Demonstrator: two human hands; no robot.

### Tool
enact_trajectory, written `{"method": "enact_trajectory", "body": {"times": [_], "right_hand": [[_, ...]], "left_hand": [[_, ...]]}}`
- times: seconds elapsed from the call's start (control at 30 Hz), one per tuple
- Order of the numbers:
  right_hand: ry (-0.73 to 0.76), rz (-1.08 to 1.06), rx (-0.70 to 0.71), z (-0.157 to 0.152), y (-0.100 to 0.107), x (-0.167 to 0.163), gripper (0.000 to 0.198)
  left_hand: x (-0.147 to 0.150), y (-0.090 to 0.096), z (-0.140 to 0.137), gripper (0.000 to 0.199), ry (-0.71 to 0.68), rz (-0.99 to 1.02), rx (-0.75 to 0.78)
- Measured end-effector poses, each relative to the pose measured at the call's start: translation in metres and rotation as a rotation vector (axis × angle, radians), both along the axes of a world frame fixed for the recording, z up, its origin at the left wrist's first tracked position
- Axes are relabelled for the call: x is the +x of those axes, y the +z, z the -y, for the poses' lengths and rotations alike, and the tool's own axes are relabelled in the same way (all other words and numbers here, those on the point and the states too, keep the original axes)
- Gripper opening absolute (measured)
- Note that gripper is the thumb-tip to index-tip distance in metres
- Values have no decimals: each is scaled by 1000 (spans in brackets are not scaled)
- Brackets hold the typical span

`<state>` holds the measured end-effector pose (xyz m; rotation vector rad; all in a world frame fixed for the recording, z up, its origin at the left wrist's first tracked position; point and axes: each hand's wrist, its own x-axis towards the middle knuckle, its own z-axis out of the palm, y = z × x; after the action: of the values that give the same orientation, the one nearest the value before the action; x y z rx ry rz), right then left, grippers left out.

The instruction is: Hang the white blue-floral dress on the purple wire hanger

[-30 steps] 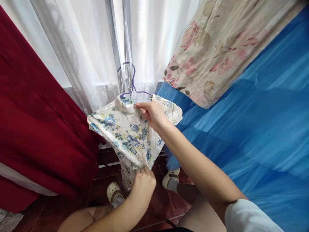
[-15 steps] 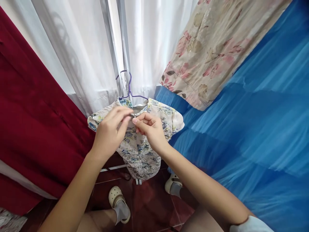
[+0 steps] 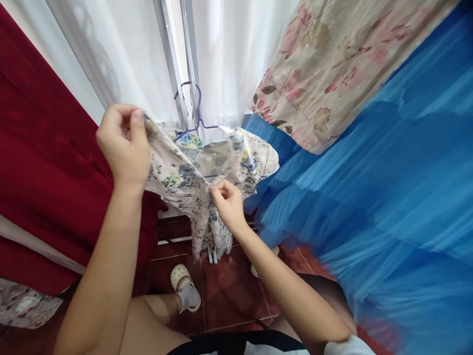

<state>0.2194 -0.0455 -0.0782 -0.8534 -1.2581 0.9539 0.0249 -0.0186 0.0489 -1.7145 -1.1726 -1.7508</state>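
Note:
A pale floral dress [image 3: 181, 180] with blue and yellow flowers hangs on a purple hanger [image 3: 200, 111] in front of me. My left hand [image 3: 127, 143] pinches its fabric near the left shoulder and holds it up and out to the left. Lower down, my right hand [image 3: 227, 197] grips the edge of the opened front near the chest. Between the two hands the cloth edge is stretched in a straight slanting line. The neckline gapes, showing the inside of the garment and part of the hanger bar. The right shoulder still rests on the hanger.
Grey metal poles [image 3: 188, 54] stand behind the hanger, before a white curtain [image 3: 236, 54]. Dark red fabric [image 3: 44, 162] hangs at left. At right hang a pink-flowered cream garment [image 3: 314, 84] and blue tulle [image 3: 399, 207]. A cream clog [image 3: 181, 278] is on the red tiled floor [image 3: 229, 296].
My left hand has moved up and left, pulling the dress's front open. My right hand stays near the middle, slightly lower. The neckline is now spread wide.

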Motion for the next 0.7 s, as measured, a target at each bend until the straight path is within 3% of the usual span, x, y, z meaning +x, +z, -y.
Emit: {"method": "enact_trajectory", "body": {"times": [0.1,0.17,0.3,0.4,0.53,0.63,0.7], "right_hand": [[-1,36,-52,14,-32,22,25],[31,65,-91,23,-45,31,26],[68,99,-110,30,-54,29,26],[51,69,-111,24,-54,29,25],[-13,70,-185,6,-72,53,24],[-41,182,-255,-1,-101,80,24],[-8,257,-295,1,-121,94,26]], "left_hand": [[-61,-23,-19,37,13,83,-37],[-98,-49,-33,29,32,277,-90],[-133,-111,-49,16,34,589,-236],[-114,-156,-46,15,-22,644,-380],[-48,-205,-15,22,-244,550,-652],[8,-229,20,26,-494,404,-879],[37,-234,41,27,-619,344,-958]]}}
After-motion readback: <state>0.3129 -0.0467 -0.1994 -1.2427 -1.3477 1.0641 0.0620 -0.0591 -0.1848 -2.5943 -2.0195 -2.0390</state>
